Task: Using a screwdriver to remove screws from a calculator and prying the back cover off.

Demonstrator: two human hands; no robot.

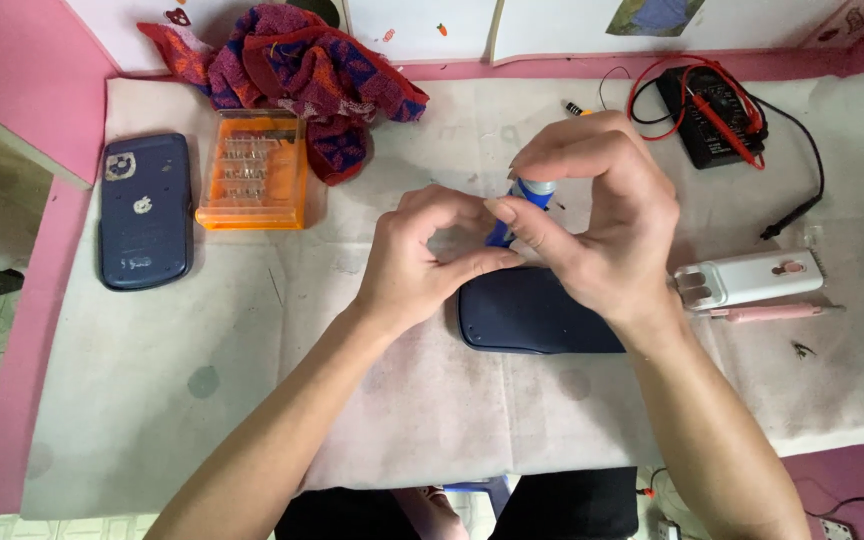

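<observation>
Centre frame: right hand [602, 215] pinching blue screwdriver [524, 205] upright; left hand [422, 255] fingertips closed at tip, steadying over dark phone [532, 318]. Orange bit case [252, 170] upper left, within reach.

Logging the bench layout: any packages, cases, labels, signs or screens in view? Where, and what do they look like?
Orange bit case: left of the hands, rectangular, clear orange plastic.
Multimeter: far right, black box, red and black leads; no screen visible.
White case: right of the right hand, oblong, white.
Dark blue cover: far left, rounded rectangle with pale stickers.
Dark blue device: under both hands, beside the left hand.
No signs.
</observation>
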